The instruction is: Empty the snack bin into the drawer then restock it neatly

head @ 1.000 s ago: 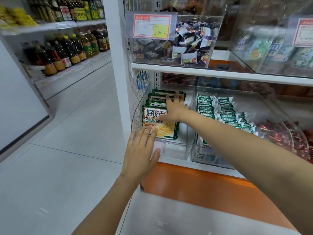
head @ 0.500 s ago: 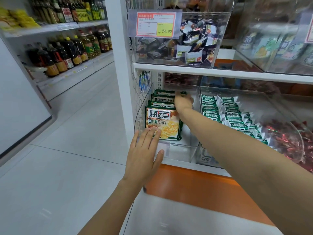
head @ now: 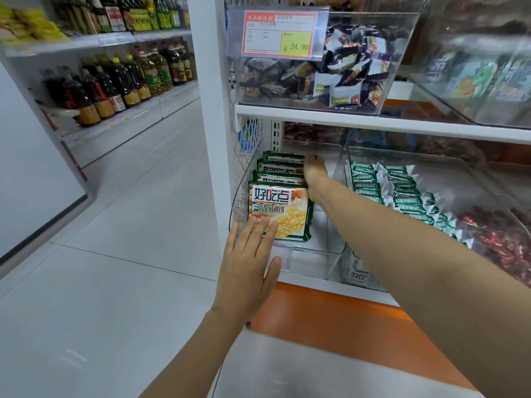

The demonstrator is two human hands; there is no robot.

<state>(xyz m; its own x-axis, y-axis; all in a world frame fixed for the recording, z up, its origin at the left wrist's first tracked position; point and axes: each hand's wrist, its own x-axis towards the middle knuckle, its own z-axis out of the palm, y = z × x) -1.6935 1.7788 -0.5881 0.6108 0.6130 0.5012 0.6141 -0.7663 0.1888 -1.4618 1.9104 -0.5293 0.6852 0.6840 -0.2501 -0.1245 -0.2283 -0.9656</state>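
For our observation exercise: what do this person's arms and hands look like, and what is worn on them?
The left forearm and right forearm are bare to the frame edge; no sleeves show. The left hand and right hand wear no gloves; no watch, ring or bracelet is visible.

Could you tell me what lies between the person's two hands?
Head view: the row of green snack packets, between left hand in front and right hand behind.

The front green-and-yellow biscuit packet (head: 277, 214) reads "好吃点 香脆核桃饼". The red-bordered price label (head: 280, 34) on the upper clear plastic bin (head: 388, 67) shows "¥ 24.90".
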